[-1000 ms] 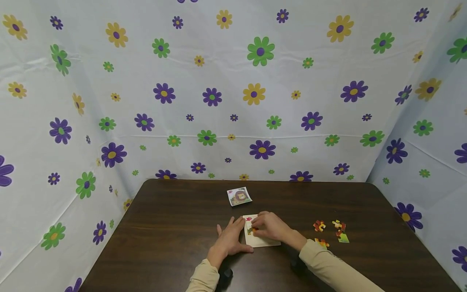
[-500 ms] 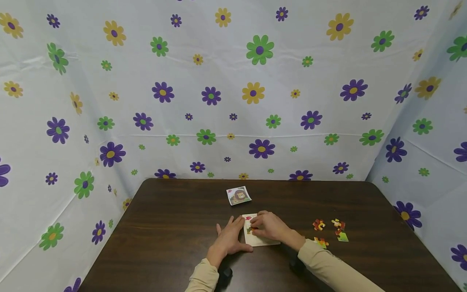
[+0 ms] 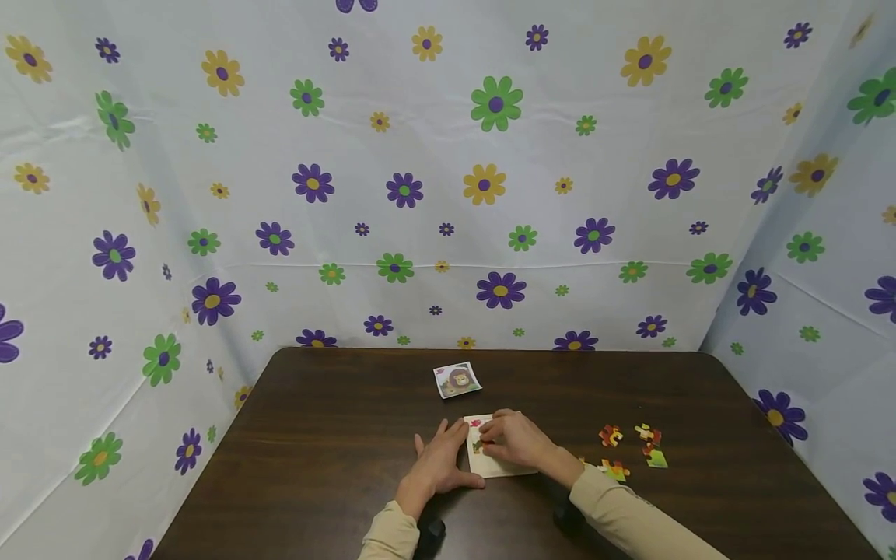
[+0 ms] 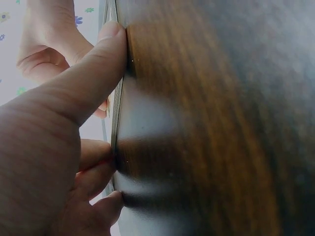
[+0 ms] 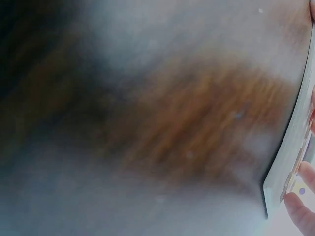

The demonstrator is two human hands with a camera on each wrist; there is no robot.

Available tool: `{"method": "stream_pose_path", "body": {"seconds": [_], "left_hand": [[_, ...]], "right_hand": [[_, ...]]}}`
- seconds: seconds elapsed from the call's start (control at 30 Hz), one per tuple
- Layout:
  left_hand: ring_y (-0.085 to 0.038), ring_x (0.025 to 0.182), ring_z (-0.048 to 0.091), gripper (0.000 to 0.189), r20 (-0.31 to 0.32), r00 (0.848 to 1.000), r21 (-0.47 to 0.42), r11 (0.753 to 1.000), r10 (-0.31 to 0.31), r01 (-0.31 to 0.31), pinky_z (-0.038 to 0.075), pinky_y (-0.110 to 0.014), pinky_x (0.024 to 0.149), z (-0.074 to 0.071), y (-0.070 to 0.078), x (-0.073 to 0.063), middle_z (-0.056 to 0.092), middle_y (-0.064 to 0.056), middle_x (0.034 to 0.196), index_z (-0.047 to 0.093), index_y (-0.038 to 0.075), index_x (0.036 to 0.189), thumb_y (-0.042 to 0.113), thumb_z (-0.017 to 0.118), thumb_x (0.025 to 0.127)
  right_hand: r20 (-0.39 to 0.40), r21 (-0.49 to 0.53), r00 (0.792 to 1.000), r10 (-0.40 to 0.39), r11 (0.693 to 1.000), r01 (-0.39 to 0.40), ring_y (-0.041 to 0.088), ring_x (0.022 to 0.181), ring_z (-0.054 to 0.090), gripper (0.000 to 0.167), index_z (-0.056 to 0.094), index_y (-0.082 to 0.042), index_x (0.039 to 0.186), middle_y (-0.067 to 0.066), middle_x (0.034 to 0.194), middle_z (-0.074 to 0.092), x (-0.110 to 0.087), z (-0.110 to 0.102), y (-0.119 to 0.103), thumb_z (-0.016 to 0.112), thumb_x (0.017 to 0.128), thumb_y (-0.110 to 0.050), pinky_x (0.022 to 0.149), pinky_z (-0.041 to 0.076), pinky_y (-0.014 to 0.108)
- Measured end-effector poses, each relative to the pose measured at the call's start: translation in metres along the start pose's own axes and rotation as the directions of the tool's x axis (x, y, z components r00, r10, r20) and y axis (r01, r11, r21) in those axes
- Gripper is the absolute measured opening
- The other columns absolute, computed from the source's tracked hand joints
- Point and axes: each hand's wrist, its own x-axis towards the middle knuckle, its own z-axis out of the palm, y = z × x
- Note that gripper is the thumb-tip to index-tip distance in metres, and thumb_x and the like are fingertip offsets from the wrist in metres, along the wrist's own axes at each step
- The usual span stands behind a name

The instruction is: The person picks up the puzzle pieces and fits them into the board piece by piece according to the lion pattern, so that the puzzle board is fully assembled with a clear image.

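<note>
A pale puzzle board (image 3: 495,468) lies on the dark table, with a few coloured pieces set in its upper left part. Along its left side rests my left hand (image 3: 439,463), fingers at the far corner and thumb stretched to the near corner. In the left wrist view the thumb (image 4: 101,64) and fingertips touch the board's thin edge. My right hand (image 3: 521,442) reaches over the board from the right, its curled fingers and thumb pinching a small puzzle piece (image 3: 484,446) down at the board. The hand hides most of that piece. Fingertips (image 5: 298,209) show low above the board in the right wrist view.
Several loose puzzle pieces (image 3: 611,435) lie right of the board, some joined, some near the right sleeve. Behind the board sits a lion picture card (image 3: 457,379). A flowered cloth (image 3: 420,155) hangs behind the brown table (image 3: 336,435).
Both hands stay in nearly the same place on the board. The head view tilts slightly, and another loose piece now shows beside the right wrist.
</note>
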Motion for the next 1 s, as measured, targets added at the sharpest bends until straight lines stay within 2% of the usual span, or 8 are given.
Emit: {"method": "stream_pose_path", "body": {"seconds": [0.37, 0.67, 0.83, 1.0], "left_hand": [[-0.043, 0.138, 0.027, 0.095, 0.004, 1.000, -0.002, 1.000, 0.001, -0.001, 0.011, -0.081, 0.092, -0.002, 0.002, 0.000, 0.039, -0.013, 0.150, 0.044, 0.008, 0.143, 0.051, 0.082, 0.067], [-0.042, 0.139, 0.027, 0.097, -0.007, 1.000, 0.003, 1.000, -0.002, 0.002, 0.012, -0.080, 0.093, -0.006, 0.002, 0.003, 0.038, -0.013, 0.150, 0.042, 0.006, 0.145, 0.051, 0.082, 0.069], [-0.042, 0.139, 0.026, 0.097, 0.007, 1.000, -0.005, 1.000, -0.007, 0.007, 0.011, -0.080, 0.093, -0.004, 0.001, 0.001, 0.038, -0.012, 0.150, 0.042, 0.007, 0.145, 0.051, 0.082, 0.068], [-0.042, 0.140, 0.025, 0.097, 0.014, 1.000, -0.011, 1.000, -0.005, 0.005, 0.009, -0.081, 0.092, -0.002, 0.001, -0.001, 0.037, -0.013, 0.150, 0.041, 0.008, 0.145, 0.052, 0.082, 0.068]], "right_hand": [[-0.022, 0.005, 1.000, -0.007, 1.000, 0.007, 0.026, 0.098, 0.063, 0.012, 0.079, -0.008, 0.088, 0.002, 0.099, 0.073, 0.001, -0.005, -0.004, 0.077, 0.078, -0.015, 0.087, 0.050, 0.043], [-0.010, 0.004, 1.000, -0.003, 1.000, 0.003, 0.025, 0.102, 0.062, 0.015, 0.078, -0.008, 0.094, 0.002, 0.102, 0.073, 0.003, -0.005, 0.001, 0.076, 0.081, -0.016, 0.088, 0.049, 0.045], [-0.015, 0.079, 0.999, -0.039, 0.996, 0.040, 0.021, 0.097, 0.065, 0.013, 0.077, -0.008, 0.092, 0.004, 0.101, 0.072, 0.001, -0.007, 0.001, 0.076, 0.082, -0.017, 0.085, 0.051, 0.040], [-0.054, 0.210, 0.998, -0.010, 0.978, 0.022, 0.020, 0.094, 0.067, 0.018, 0.076, -0.005, 0.096, 0.008, 0.103, 0.072, -0.003, -0.016, 0.005, 0.075, 0.084, -0.019, 0.079, 0.054, 0.035]]}}
